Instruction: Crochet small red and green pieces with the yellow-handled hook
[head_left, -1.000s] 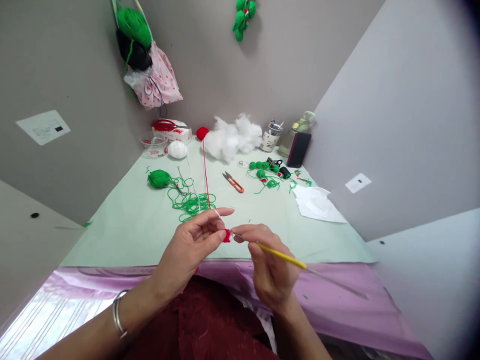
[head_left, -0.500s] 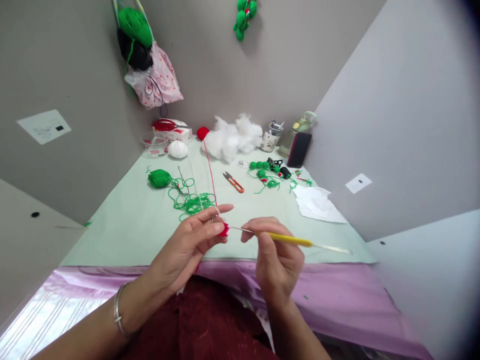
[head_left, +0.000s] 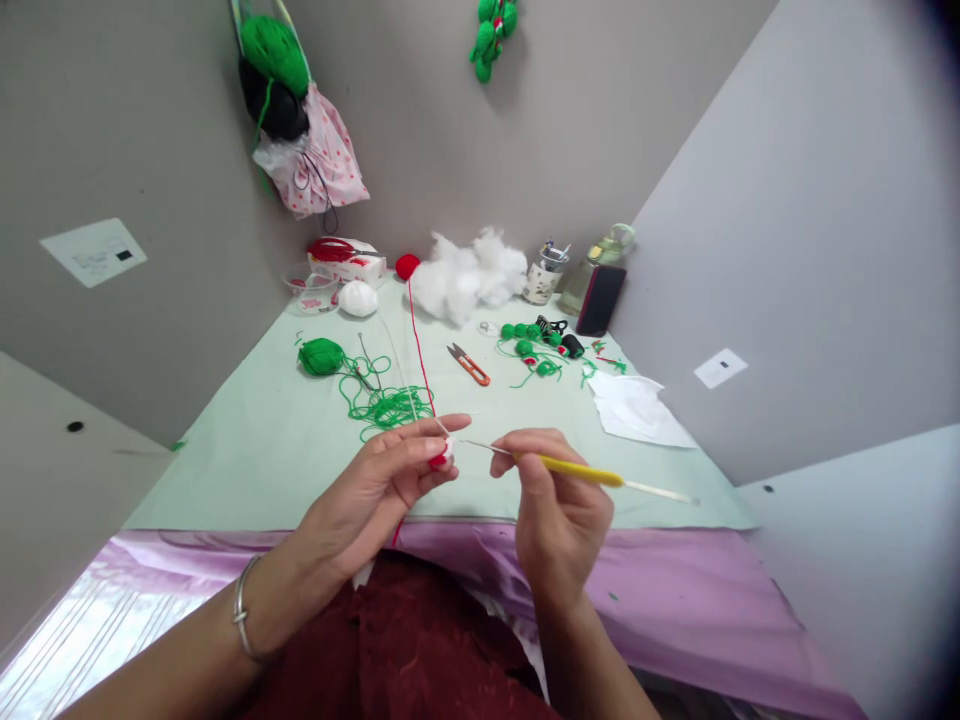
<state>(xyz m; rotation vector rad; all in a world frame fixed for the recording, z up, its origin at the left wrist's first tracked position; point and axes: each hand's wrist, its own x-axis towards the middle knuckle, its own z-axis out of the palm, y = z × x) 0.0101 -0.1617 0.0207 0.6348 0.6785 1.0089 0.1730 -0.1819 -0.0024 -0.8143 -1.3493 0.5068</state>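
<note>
Between the thumb and fingers of my left hand (head_left: 390, 470) is pinched a small red and white crochet piece (head_left: 442, 455). Its index finger stretches out above the piece, with yarn running over it. My right hand (head_left: 559, 500) grips a crochet hook (head_left: 581, 470) by its yellow handle, the thin metal tip pointing left, close to the piece. Whether the tip touches a stitch is too small to tell. Red yarn (head_left: 420, 350) runs from my left hand back to a red yarn ball (head_left: 407, 266). A white strand also leads back towards the white yarn ball (head_left: 358, 298).
Green yarn (head_left: 386, 405) lies tangled beyond my left hand, beside a green ball (head_left: 321, 356). Orange thread snips (head_left: 469, 365) lie mid-table. Behind are white stuffing (head_left: 469, 275), a pen cup (head_left: 544, 276) and a phone (head_left: 601, 300). Small green crochet balls (head_left: 523, 348) and white paper (head_left: 637, 408) are at right.
The crochet piece has turned in my left fingers and shows more white. The hook's tip has shifted slightly upward, and its handle lies a little flatter.
</note>
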